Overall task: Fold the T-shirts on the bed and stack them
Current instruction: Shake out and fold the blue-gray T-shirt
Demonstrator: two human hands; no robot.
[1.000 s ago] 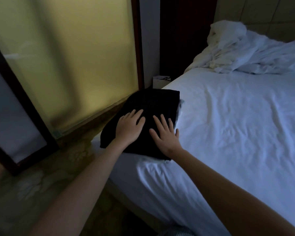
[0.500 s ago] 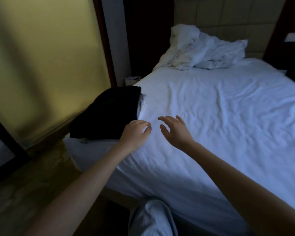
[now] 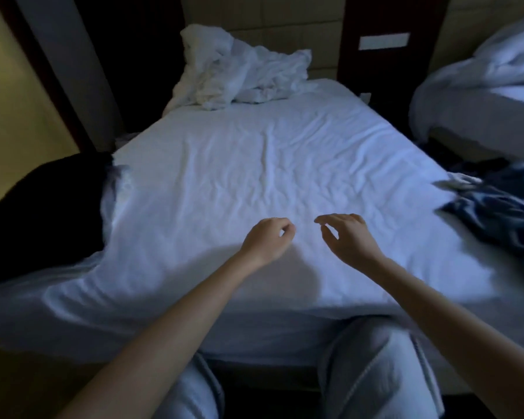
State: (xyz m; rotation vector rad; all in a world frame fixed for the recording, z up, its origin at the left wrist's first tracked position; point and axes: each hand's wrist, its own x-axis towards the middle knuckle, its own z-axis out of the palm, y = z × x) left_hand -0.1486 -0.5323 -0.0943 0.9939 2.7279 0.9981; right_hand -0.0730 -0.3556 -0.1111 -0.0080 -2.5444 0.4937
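Note:
A folded black T-shirt (image 3: 43,207) lies on the bed's left corner, on top of a stack whose light lower layer shows at its right edge. A crumpled dark blue T-shirt (image 3: 496,213) lies at the bed's right edge. My left hand (image 3: 266,240) hovers over the white sheet (image 3: 254,164) near the front, fingers loosely curled, holding nothing. My right hand (image 3: 345,237) hovers beside it, fingers relaxed and bent, also empty. Both hands are well apart from either shirt.
A bunched white duvet (image 3: 242,68) sits at the head of the bed. A second bed (image 3: 481,95) stands to the right across a narrow gap. A yellowish glass wall (image 3: 9,95) runs along the left. My knees (image 3: 372,358) touch the bed's front edge.
Both hands lifted off the folded black shirt and moved right over the bare sheet. My view swung right, so the dark blue shirt and second bed came into sight.

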